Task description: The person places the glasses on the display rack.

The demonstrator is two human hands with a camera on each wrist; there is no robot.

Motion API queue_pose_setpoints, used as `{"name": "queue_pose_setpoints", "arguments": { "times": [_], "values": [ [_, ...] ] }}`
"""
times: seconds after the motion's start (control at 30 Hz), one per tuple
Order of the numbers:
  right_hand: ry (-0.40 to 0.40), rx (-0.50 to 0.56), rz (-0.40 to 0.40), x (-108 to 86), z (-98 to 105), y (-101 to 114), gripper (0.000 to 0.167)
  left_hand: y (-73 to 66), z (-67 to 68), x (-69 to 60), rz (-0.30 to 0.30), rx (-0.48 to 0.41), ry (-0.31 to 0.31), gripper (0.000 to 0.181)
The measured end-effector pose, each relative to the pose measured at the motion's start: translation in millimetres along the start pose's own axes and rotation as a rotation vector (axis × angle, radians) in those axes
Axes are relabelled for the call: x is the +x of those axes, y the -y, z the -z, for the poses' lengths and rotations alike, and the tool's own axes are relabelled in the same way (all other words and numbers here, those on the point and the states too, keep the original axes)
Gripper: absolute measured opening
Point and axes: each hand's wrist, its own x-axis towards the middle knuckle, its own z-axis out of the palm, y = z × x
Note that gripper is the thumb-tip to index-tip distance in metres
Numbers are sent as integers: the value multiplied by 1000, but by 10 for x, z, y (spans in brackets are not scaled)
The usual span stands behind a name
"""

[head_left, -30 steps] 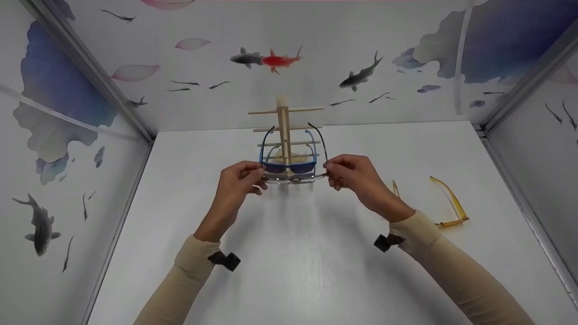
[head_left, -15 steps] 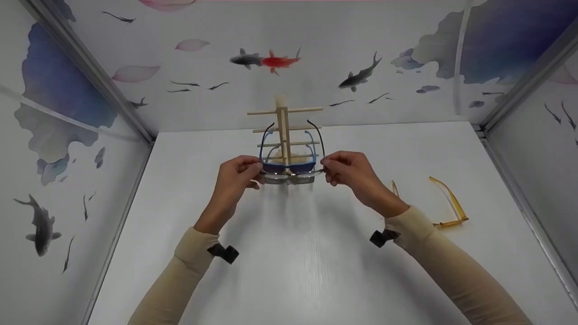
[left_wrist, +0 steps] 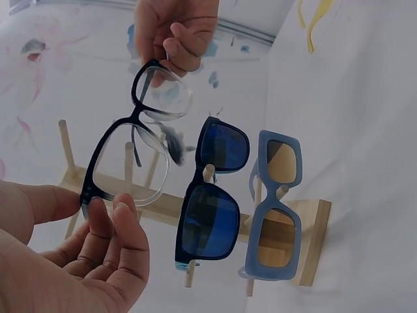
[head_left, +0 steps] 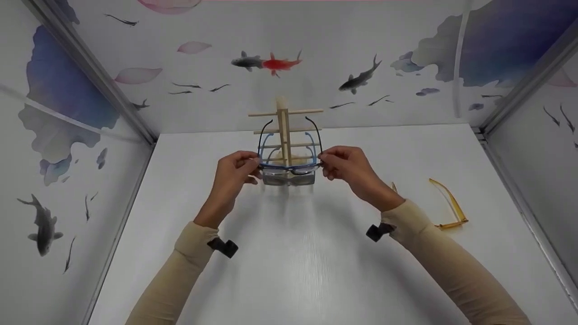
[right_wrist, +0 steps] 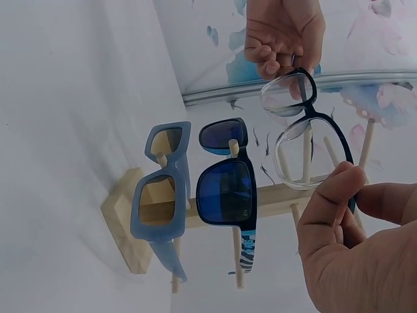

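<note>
L hand (head_left: 234,175) & R hand (head_left: 350,168) are pinching glasses (left_wrist: 136,115) at outer ends, prob. safest hold: likely feeling light, stiff, fragile. Rack (head_left: 283,124) is standing beyond, btwn hands.

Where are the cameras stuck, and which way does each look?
Head: worn on the head, looking forward and down at the wooden stand; left hand, right hand and sleeves show.
Left wrist: on that wrist, looking past the left hand at the clear-lensed glasses; the right hand shows farther off.
Right wrist: on the other wrist, looking back past the right hand; the left hand shows farther off.
Both wrist views share the clear-lensed glasses, blue-lensed sunglasses and pale-blue sunglasses.
</note>
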Motion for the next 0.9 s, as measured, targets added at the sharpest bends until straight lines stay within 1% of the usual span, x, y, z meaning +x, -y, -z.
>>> {"name": "queue_pose_setpoints", "arguments": {
  "times": [0.23,0.53,0.73,0.9],
  "values": [
    [-5,-18,1,59,-7,-1,25,-8,23,52,-8,-4,2,26],
    [-23,16,2,130,-25,53,24,-66,49,152,2,-12,-7,25],
    [-19,24,13,173,-25,56,23,-47,72,226,6,-23,-5,25],
    [-18,21,17,200,-29,56,23,-51,81,242,9,-19,-8,25]
  ]
}}
